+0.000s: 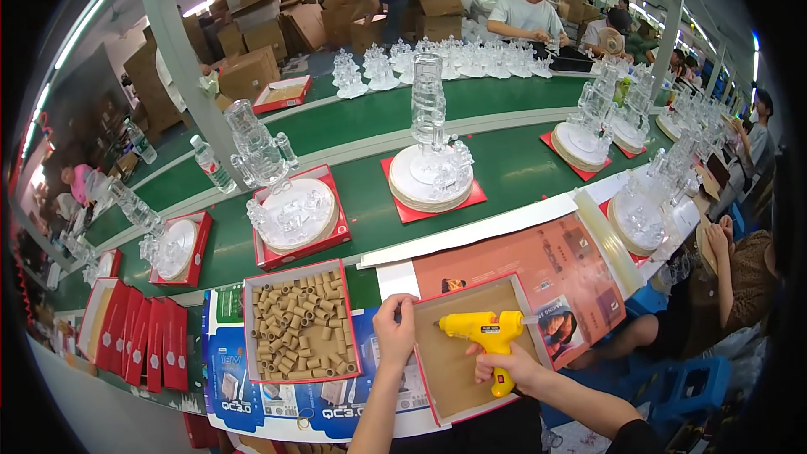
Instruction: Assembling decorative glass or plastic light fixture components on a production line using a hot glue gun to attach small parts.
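Note:
My right hand (507, 370) is wrapped round the handle of a yellow hot glue gun (483, 329), whose nozzle points left toward my left hand. The gun is over a shallow red-edged box lid (458, 395) with a bare brown inside. At the lid's left rim, my left hand (395, 332) is closed, its fingertips pressed together; whatever they hold is hidden. Left of that hand lies another red-edged tray (355, 319), filled with short brown cardboard tubes (294, 319).
Clear plastic towers on round white bases (433, 176) stand on red lids along the green conveyor (370, 231). Red boxes (151, 340) stand at the left, near a water bottle (212, 164). A co-worker (740, 286) sits at the right; a blue stool (698, 391) is beside me.

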Motion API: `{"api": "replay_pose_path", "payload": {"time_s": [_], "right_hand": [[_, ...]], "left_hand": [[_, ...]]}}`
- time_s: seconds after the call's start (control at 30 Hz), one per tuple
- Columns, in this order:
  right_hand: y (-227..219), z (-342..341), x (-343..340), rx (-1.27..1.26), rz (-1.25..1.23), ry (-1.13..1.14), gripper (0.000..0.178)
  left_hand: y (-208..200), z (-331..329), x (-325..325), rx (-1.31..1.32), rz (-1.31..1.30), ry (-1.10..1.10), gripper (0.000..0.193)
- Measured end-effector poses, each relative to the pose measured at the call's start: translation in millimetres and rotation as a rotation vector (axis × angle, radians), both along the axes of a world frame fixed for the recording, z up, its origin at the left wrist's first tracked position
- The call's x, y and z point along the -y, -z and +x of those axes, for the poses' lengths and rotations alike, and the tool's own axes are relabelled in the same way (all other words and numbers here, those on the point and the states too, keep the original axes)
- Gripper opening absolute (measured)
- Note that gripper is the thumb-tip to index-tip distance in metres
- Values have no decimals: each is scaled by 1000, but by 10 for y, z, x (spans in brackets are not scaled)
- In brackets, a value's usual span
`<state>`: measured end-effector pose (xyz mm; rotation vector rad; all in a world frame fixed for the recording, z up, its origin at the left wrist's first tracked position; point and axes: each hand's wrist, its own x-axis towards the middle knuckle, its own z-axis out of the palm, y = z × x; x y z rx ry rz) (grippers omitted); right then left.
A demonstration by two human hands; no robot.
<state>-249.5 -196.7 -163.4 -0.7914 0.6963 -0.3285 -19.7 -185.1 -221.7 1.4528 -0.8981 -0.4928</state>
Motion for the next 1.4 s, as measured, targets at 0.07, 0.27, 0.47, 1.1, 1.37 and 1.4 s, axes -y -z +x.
{"api": "replay_pose_path", "payload": {"time_s": [0.07,0.27,0.47,1.1,1.37,1.4], "right_hand": [[6,-8,2,1,5,-2,24],[22,-31,15,21,47,8,24],[17,-46,24,19,73,17,25],[13,-57,25,23,88,19,25],[-33,-41,18,-9,97,35,25],[-31,-38,15,-16,108,42,24]], "left_hand": [[-4,-2,0,-3,1,0,13],[-2,-5,0,6,-22,10,16],[-18,-6,1,2,-7,7,14],[-11,-2,-4,7,-19,13,16],[-12,3,-5,-7,-12,10,13],[0,4,-2,-9,-11,10,13]]}}
